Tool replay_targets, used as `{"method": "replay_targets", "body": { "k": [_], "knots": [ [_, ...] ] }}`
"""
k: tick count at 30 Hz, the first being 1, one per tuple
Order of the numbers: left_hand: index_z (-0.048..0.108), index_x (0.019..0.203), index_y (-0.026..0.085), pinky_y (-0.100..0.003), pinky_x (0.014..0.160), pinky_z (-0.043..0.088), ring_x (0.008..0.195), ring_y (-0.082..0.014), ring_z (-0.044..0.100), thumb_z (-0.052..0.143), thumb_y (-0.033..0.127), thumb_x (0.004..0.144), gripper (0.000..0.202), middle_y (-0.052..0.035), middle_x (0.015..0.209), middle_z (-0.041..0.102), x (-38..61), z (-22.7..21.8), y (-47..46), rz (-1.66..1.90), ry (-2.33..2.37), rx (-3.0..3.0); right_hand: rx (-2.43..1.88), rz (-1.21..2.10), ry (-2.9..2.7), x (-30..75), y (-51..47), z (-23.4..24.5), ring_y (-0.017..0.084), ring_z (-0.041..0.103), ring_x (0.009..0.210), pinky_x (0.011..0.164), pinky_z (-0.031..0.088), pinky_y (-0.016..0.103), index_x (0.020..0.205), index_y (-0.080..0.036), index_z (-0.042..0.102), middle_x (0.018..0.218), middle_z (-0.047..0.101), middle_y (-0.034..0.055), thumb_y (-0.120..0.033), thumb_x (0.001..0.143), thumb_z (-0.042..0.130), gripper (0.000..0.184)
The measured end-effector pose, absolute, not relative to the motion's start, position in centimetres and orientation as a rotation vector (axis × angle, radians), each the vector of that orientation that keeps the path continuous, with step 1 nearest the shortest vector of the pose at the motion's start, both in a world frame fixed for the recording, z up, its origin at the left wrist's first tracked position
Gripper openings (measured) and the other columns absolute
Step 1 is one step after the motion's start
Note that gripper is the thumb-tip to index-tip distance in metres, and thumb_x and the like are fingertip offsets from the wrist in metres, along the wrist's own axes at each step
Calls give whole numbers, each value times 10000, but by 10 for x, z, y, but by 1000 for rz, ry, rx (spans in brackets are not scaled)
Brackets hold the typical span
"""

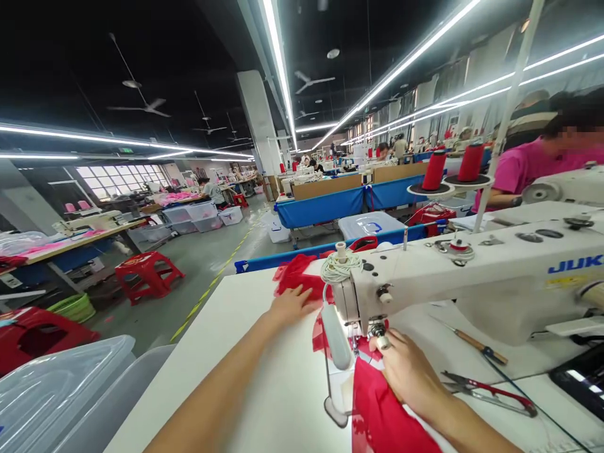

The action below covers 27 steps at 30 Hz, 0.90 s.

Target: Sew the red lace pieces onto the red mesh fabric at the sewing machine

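My left hand (pixel 291 306) reaches out behind the needle area, fingers stretched and spread against a heap of red fabric (pixel 298 275) on the table's far edge. My right hand (pixel 406 366) is beside the presser foot (pixel 355 340) of a white sewing machine (pixel 425 270), with its fingers closed at the edge of a red fabric piece (pixel 377 399). Part of this piece is sheer, and it runs from under the needle toward me. The machine head partly covers my right fingertips. A pale grey lamp (pixel 336 336) hangs left of the needle.
Right of my right hand lie red-handled scissors (pixel 491 391) and a wooden-handled awl (pixel 474 345). Red thread cones (pixel 434 170) stand behind the machine. A co-worker in a pink shirt (pixel 523 167) sits at the right. Left are a clear plastic bin (pixel 70 384) and a red stool (pixel 148 275).
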<state>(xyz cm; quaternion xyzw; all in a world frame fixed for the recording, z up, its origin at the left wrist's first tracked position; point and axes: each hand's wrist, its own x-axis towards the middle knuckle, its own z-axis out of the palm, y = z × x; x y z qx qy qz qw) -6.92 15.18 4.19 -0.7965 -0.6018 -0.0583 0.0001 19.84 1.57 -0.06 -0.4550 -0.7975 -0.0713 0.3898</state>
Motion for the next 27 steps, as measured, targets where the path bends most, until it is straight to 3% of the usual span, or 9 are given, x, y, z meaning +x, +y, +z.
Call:
{"method": "replay_targets", "body": {
  "k": [4, 6, 9, 13, 16, 19, 21, 25, 27],
  "knots": [
    [510, 1412, 167, -800, 988, 193, 1387, -516, 303, 422, 429, 912, 571, -252, 1537, 328, -93, 42, 177, -203, -2283, -2091, -1203, -128, -2115, 196, 16, 0, 206, 645, 758, 706, 526, 307, 849, -205, 607, 841, 685, 68, 24, 788, 358, 344],
    [477, 1439, 183, -839, 936, 181, 1371, -534, 317, 380, 409, 927, 568, -270, 1532, 323, -99, 38, 184, -259, -2386, -1997, -1238, -76, -2143, 195, 17, -1, 220, 645, 797, 744, 528, 331, 884, -193, 624, 892, 696, 93, -20, 836, 352, 325],
    [485, 1430, 251, -739, 1033, 247, 1364, -434, 398, 383, 393, 930, 529, -198, 1495, 429, -101, 31, 189, -403, -2378, -2060, -1294, -25, -2163, 194, 19, -3, 241, 648, 862, 787, 527, 356, 958, -177, 645, 973, 703, 121, -62, 878, 354, 322],
    [477, 1404, 116, -659, 1115, 222, 1393, -380, 370, 308, 233, 925, 521, -233, 1468, 439, -98, 30, 183, -708, -2320, -1998, -1287, 32, -2145, 196, 18, -3, 254, 646, 919, 809, 529, 374, 1020, -171, 643, 1030, 700, 132, -64, 892, 350, 337],
    [516, 1329, 90, -519, 1134, 321, 1344, -302, 446, 279, 139, 892, 499, -211, 1381, 515, -90, 31, 158, -937, -2222, -2015, -1244, 80, -2108, 197, 18, -2, 236, 643, 927, 815, 531, 354, 1025, -177, 628, 1036, 694, 122, -30, 878, 339, 356],
    [594, 1186, 154, -414, 1025, 473, 1186, -243, 582, 325, 142, 857, 425, -129, 1213, 619, -73, 25, 103, -1080, -2102, -2160, -1290, 42, -2077, 196, 20, -3, 228, 636, 920, 819, 520, 340, 988, -177, 629, 1001, 689, 113, 13, 823, 359, 369],
    [630, 1026, 209, -347, 869, 550, 1033, -216, 646, 389, 183, 844, 303, -69, 1071, 663, -57, 20, 53, -1113, -1990, -2355, -1367, 31, -2051, 196, 20, -2, 232, 631, 886, 793, 508, 337, 910, -178, 629, 948, 685, 111, 23, 791, 365, 353],
    [624, 987, 214, -368, 758, 531, 855, -224, 633, 444, 214, 880, 210, -63, 919, 657, -24, 22, -40, -873, -1600, -2901, -1510, 163, -2009, 201, 9, 10, 216, 623, 799, 708, 464, 310, 881, -201, 615, 895, 676, 89, -58, 856, 375, 280],
    [616, 1012, 205, -385, 753, 521, 847, -231, 622, 420, 207, 906, 222, -74, 947, 659, -13, 26, -67, -804, -1534, -2946, -1554, 257, -2019, 211, -2, 18, 212, 618, 800, 689, 436, 310, 906, -221, 605, 898, 677, 81, -98, 906, 338, 294]
  ]
}}
